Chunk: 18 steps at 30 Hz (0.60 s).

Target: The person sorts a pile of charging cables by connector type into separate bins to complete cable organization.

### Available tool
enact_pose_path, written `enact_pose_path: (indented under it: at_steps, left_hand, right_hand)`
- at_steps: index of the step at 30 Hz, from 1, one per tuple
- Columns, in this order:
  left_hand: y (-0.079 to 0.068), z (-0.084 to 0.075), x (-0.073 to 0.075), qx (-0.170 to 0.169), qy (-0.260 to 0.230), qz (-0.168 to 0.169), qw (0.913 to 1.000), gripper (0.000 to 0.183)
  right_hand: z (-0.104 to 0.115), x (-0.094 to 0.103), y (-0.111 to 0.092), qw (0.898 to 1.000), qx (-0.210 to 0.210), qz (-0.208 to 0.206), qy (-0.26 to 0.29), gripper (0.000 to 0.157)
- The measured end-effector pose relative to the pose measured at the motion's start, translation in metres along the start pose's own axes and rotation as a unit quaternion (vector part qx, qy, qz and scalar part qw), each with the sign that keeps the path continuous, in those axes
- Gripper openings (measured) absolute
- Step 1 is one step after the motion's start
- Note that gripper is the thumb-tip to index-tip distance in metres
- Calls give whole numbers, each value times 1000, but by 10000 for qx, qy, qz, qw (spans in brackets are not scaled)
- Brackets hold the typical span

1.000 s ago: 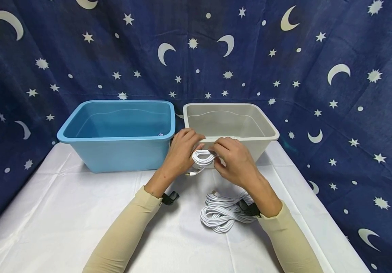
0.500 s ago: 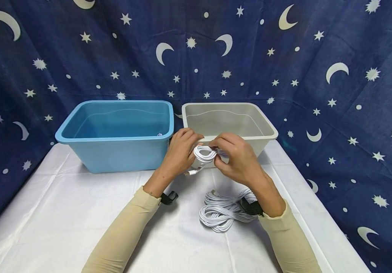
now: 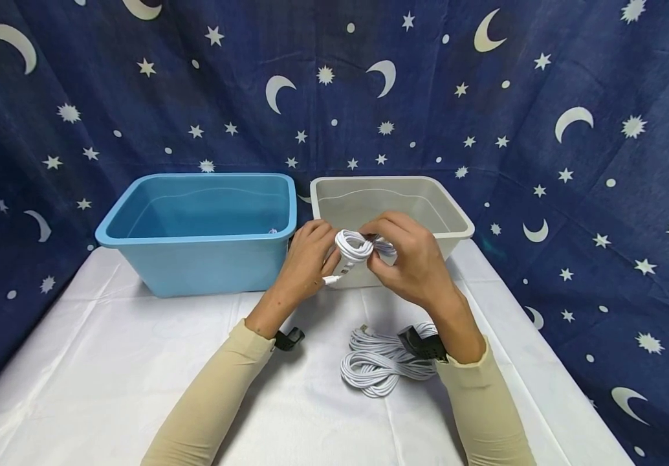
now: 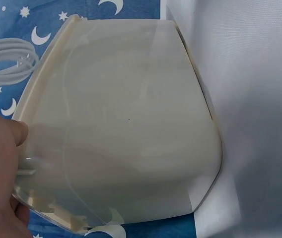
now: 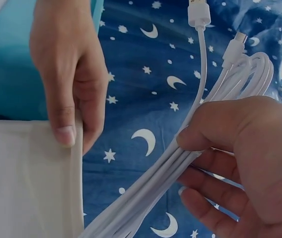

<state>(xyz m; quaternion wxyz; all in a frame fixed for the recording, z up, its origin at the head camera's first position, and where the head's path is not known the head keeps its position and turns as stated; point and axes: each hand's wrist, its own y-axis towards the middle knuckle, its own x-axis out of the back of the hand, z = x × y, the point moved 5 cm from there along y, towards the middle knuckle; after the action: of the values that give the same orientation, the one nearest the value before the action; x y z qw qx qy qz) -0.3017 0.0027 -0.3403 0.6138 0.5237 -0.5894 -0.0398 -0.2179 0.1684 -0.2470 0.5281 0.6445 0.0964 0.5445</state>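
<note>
My left hand (image 3: 305,259) grips the near left corner of the beige bin's (image 3: 459,230) rim; in the right wrist view its thumb lies on one side of the wall and the fingers on the other. Between thumb and fingers my right hand (image 3: 413,262) pinches a coiled white USB cable (image 3: 353,246), held up at the bin's near rim. Two plugs show on this cable in the right wrist view, a larger USB plug (image 5: 199,15) and a smaller plug (image 5: 234,49). Below my right wrist, another coiled white cable (image 3: 378,366) lies on the table, partly hidden by the wrist camera.
To the left of the beige bin stands a blue bin (image 3: 195,265), with a small purplish thing (image 3: 273,230) just visible inside. A white cloth (image 3: 107,375) covers the table. Behind hangs a dark blue curtain (image 3: 334,97) with moons and stars.
My right hand has risen a little with the coiled USB cable, and the coil has turned slightly. The left hand stays at the bin's corner. The cable on the table has not moved.
</note>
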Motion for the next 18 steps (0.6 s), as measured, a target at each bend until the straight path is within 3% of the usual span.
enact_pose_path:
  at_steps: [10, 18]
  left_hand:
    - [0, -1, 0, 74, -136, -59, 9999, 15]
    - [0, 0, 0, 77, -218, -58, 9997, 22]
  right_hand:
    - [-8, 2, 9, 9986, -45, -504, -167, 27]
    - [-22, 0, 14, 9960, -30, -821, -344, 23]
